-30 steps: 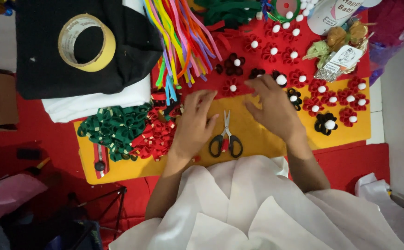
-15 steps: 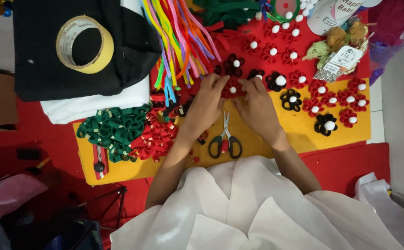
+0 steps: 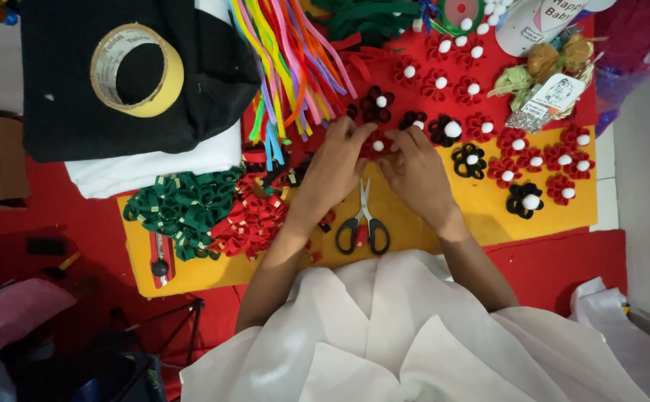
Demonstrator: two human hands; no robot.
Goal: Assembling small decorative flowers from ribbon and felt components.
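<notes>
Both of my hands meet over a red felt flower with a white pompom centre (image 3: pixel 378 145) on the yellow felt sheet (image 3: pixel 548 223). My left hand (image 3: pixel 337 167) pinches its left side and my right hand (image 3: pixel 414 170) holds its right side. Just below my hands lie scissors (image 3: pixel 363 223) with black and red handles. Several finished red and black flowers (image 3: pixel 518 149) are spread out to the right and beyond.
A bundle of coloured felt strips (image 3: pixel 287 59) lies above my left hand. Piles of green loops (image 3: pixel 179 205) and red loops (image 3: pixel 254 219) sit at the left. A tape roll (image 3: pixel 137 71) rests on black cloth. A small cutter (image 3: pixel 161 260) lies at the sheet's left edge.
My hands moved up from flat on the yellow sheet and came together around the red flower above the scissors.
</notes>
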